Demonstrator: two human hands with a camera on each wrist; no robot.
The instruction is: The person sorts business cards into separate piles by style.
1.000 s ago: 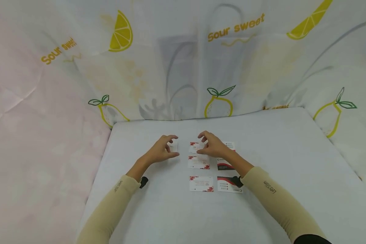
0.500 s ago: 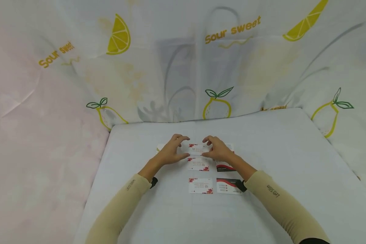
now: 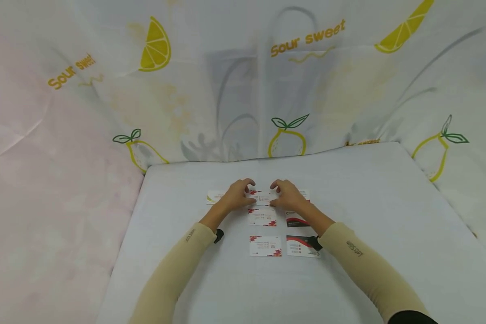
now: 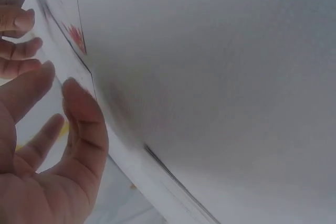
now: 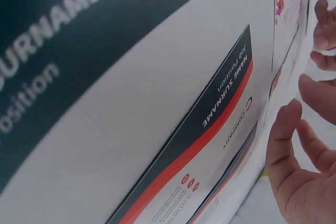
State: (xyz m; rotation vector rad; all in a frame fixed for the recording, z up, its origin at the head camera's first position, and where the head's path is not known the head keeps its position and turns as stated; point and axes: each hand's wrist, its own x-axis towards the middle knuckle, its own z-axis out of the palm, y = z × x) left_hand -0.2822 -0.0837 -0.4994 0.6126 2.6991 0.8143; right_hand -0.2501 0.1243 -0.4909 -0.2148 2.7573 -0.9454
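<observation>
Card with red flowers, far row (image 3: 262, 198): lying on the white counter (image 3: 348, 198), between the two hands, at the head of the middle column. Left hand (image 3: 239, 194): curving in at that card's left end, thumb and fingers standing apart; whether it is touching the card, one cannot tell. Right hand (image 3: 286, 195): facing it at the right end, thumb and fingers likewise standing apart, contact equally unclear. Second flowered card (image 3: 262, 217): lying just below the first. Third flowered card (image 3: 265, 246): lying nearer the person, a wider gap setting it off. Right column, far card (image 3: 305, 194): lying partly behind the right hand. Middle black-and-red card (image 3: 294, 220): showing its left part, the right forearm covering the rest. Near black-and-red card (image 3: 297, 251): lying beside the third flowered card, a black wrist piece (image 3: 315, 243) blocking part of it from view. Card with a yellow-green curve (image 3: 214, 196): lying left of the far flowered card, the left hand and wrist hiding its right end. Beige sleeves (image 3: 372, 265), lettered: covering both forearms. Cloth with printed lemons (image 3: 235, 90): hanging behind the counter, reading "Sour sweet".
</observation>
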